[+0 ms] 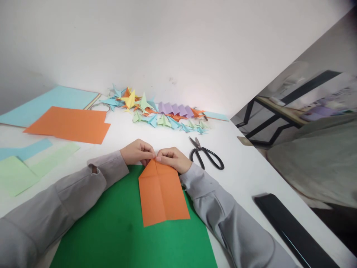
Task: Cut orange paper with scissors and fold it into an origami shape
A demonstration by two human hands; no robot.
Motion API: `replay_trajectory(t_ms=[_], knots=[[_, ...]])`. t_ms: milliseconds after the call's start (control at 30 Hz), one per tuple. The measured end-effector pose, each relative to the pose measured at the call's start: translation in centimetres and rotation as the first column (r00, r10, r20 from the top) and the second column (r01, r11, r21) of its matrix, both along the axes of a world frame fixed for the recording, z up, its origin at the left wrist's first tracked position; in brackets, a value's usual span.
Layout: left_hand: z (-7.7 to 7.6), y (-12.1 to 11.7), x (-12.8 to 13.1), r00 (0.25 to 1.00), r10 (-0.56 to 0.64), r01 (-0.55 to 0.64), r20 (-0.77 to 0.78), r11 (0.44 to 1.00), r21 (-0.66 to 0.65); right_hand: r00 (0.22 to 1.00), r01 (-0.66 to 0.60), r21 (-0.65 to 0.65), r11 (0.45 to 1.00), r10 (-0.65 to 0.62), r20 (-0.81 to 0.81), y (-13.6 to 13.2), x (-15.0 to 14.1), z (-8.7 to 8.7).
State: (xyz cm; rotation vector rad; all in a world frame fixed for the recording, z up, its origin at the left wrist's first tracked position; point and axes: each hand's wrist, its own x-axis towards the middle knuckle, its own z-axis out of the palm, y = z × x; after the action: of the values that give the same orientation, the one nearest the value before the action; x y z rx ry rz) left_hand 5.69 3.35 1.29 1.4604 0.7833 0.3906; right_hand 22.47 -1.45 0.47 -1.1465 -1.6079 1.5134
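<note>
A sheet of orange paper (164, 197) with a crease down its middle lies over a green mat (111, 230). Its far corners are folded inward into a point, and the near edge is straight. My left hand (138, 152) pinches the tip of that point from the left. From the right, my right hand (173, 158) grips the same tip between thumb and fingers, and it covers part of the right folded corner. Both hands are closed, and their fingertips nearly meet.
Black-handled scissors (206, 152) lie partly opened right of my hands. Folded paper shapes (145, 104) line the wall. Orange sheets (69, 124), a blue sheet (52, 100) and green paper pieces (19, 175) are at left. A long black object (292, 227) rests near the right edge.
</note>
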Motion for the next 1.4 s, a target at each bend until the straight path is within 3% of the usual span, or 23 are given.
replay_trajectory(t_ms=[200, 633, 800, 1200, 1400], knots=[[-0.05, 0.11, -0.20, 0.997, -0.070, 0.070, 0.008, 0.997, 0.043, 0.997, 0.019, -0.027, 0.999, -0.017, 0.071, -0.09, -0.50, -0.17], [0.22, -0.16, 0.06, 1.000, 0.008, -0.009, -0.020, 0.998, -0.055, 1.000, 0.006, -0.021, 1.000, -0.005, 0.030, 0.11, -0.11, -0.31], [0.18, -0.15, 0.03, 0.999, -0.029, 0.029, -0.030, 1.000, 0.012, 0.999, 0.002, -0.020, 1.000, -0.001, 0.047, 0.06, -0.24, -0.17], [-0.05, -0.03, -0.11, 1.000, -0.016, 0.018, 0.019, 0.997, -0.072, 1.000, 0.018, -0.096, 0.995, -0.019, -0.013, 0.04, 0.01, -0.17], [-0.31, 0.11, -0.22, 0.996, -0.062, 0.062, 0.059, 0.998, 0.001, 1.000, 0.027, -0.097, 0.995, -0.027, -0.002, -0.02, 0.08, -0.19]])
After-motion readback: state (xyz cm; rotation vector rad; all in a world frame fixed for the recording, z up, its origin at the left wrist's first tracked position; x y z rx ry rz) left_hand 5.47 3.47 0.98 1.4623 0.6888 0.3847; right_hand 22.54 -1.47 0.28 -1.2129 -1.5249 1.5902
